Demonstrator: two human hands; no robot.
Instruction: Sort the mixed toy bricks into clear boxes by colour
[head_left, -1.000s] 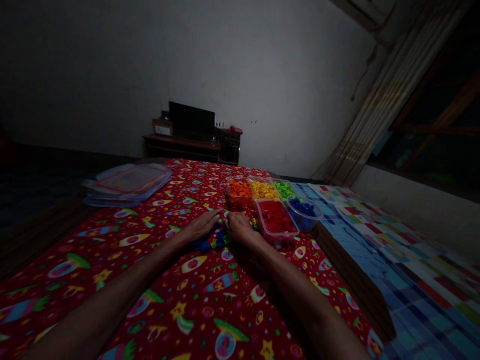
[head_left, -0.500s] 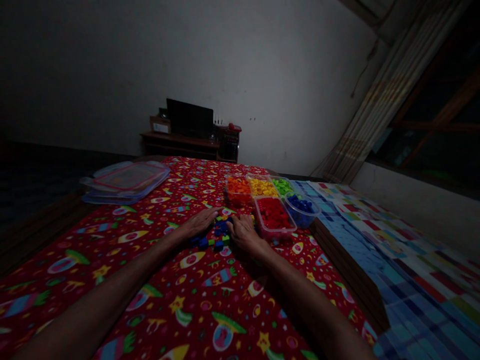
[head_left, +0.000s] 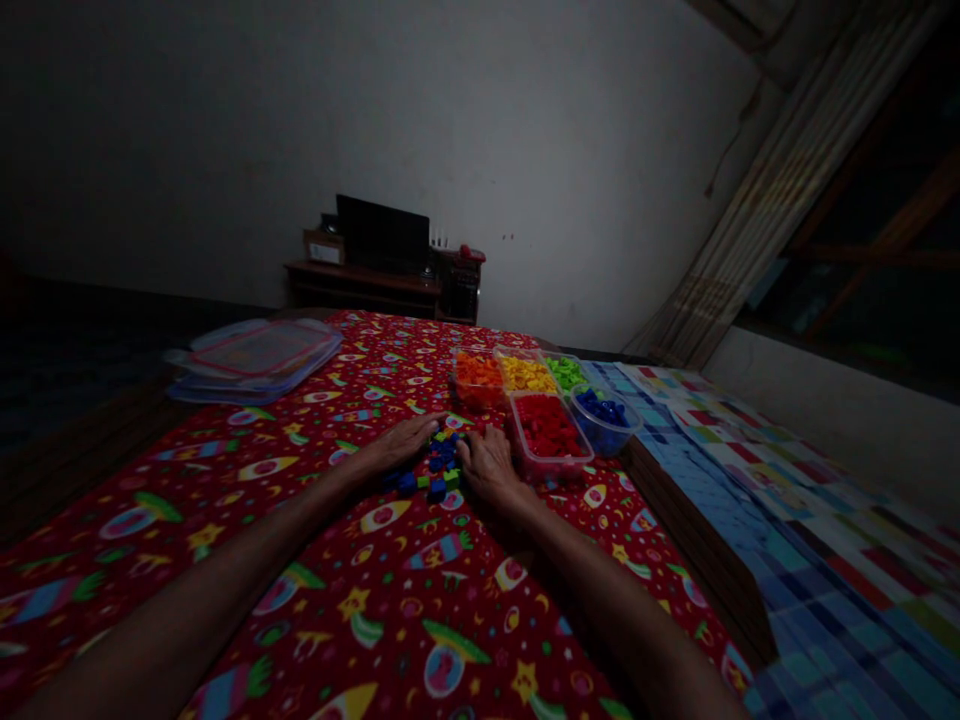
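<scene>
A small heap of blue and green toy bricks [head_left: 438, 465] lies on a red cloth with rocket prints [head_left: 390, 590]. My left hand [head_left: 395, 446] rests flat on the cloth at the heap's left side, fingers stretched out. On the heap's right side lies my right hand [head_left: 489, 466], palm down with fingers spread, touching the bricks. Neither hand holds anything.
Clear tubs of sorted bricks stand just beyond: orange [head_left: 477, 377], yellow [head_left: 527, 374], green [head_left: 568, 372], red [head_left: 548, 431], blue [head_left: 604, 417]. A stack of clear lids [head_left: 255, 357] lies at the far left. A checked blue cloth [head_left: 787, 520] covers the right. A dark shelf with a screen [head_left: 382, 255] stands by the wall.
My hands have drawn slightly apart, so more of the brick heap shows between them. The view has shifted a little.
</scene>
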